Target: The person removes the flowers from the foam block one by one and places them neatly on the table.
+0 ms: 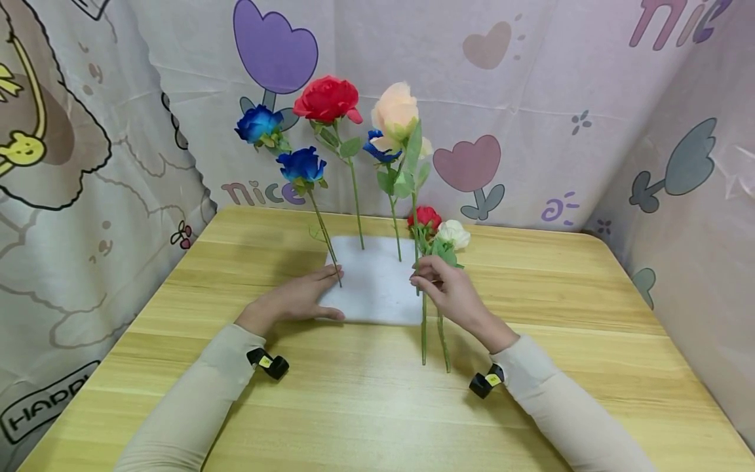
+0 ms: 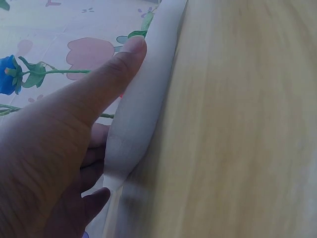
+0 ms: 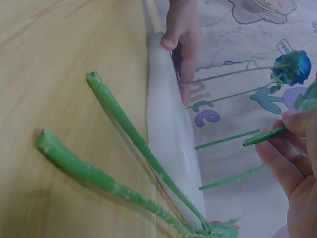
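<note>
My right hand [image 1: 448, 292] pinches the stem of a peach rose [image 1: 395, 115] between thumb and fingers. The stem's cut end [image 3: 247, 143] hangs above a white foam block [image 1: 377, 298]. My left hand [image 1: 297, 298] rests on the block's left side, fingers and thumb extended; in the left wrist view its thumb [image 2: 124, 62] lies along the foam. A red rose [image 1: 327, 99], a blue rose [image 1: 302, 165], another blue rose [image 1: 258, 124] and a third blue rose [image 1: 382, 147] stand in the block; the leftmost stems tilt left.
A red rose [image 1: 425, 216] and a white rose [image 1: 453, 234] lie on the wooden table [image 1: 366, 406] beside the block's right edge, their stems [image 3: 114, 111] pointing toward me. Behind the table hangs a printed curtain [image 1: 531, 98].
</note>
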A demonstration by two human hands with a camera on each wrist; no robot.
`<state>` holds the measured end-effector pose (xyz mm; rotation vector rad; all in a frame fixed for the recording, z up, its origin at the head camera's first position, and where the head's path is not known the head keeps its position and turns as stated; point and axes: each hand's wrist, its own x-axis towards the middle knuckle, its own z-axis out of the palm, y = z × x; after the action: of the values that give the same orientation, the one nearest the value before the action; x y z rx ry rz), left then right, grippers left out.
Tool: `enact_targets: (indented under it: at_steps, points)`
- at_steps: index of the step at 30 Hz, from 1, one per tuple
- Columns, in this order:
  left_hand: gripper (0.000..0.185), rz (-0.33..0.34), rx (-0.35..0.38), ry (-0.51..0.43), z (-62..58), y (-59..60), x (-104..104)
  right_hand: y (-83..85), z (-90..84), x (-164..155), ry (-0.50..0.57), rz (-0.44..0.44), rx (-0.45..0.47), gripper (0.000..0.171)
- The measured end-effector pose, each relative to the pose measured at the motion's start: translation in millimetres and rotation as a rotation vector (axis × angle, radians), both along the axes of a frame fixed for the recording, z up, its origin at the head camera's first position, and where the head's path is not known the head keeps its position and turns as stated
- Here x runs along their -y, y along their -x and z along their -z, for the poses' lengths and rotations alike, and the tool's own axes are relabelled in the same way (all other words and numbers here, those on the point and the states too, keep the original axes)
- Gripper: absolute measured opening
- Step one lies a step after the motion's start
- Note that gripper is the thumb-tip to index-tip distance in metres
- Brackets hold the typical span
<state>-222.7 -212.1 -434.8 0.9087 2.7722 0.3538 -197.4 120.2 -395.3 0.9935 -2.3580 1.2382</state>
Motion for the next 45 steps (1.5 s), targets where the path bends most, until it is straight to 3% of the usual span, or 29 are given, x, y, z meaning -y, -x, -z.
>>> enact_targets:
  at_steps: [31,45]
  points:
    - [0.114,-0.006,0.009,0.007,-2.5,-1.0,-1,-16.5,4.8,-57,0.007,0.115,-0.001,0.030]
    - [0.114,-0.002,0.010,-0.004,-3.0,-0.9,-1,-29.9,13.4,-78,-0.051,0.173,0.108,0.030]
